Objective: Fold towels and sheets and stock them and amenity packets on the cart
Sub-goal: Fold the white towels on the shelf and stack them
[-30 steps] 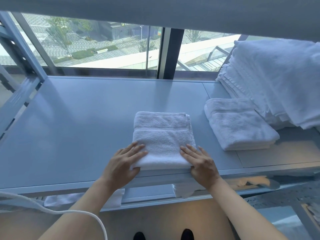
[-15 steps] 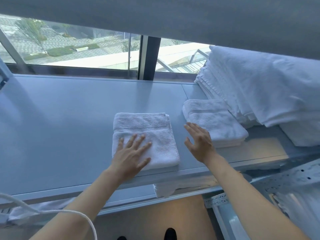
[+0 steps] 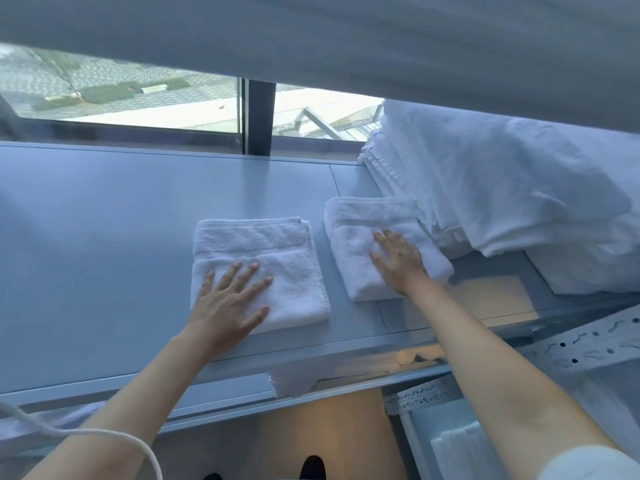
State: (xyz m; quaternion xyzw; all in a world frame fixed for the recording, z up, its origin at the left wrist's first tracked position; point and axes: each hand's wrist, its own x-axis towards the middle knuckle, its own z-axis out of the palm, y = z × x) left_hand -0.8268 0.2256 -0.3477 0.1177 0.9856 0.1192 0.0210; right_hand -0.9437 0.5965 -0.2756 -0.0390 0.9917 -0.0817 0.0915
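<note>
Two folded white towels lie side by side on the grey shelf. My left hand rests flat, fingers spread, on the near left part of the middle towel. My right hand lies flat with fingers apart on the right towel, which sits against a tall pile of folded white sheets. Neither hand grips anything.
A window runs along the back of the shelf, under the grey underside of an upper shelf. More white cloth hangs out on the lower shelf below the front edge. A white cable crosses my left forearm. A perforated metal rail is at right.
My right hand left the middle towel, moved right and came down flat on the right towel. My left hand slid further onto the middle towel. The view shifted right.
</note>
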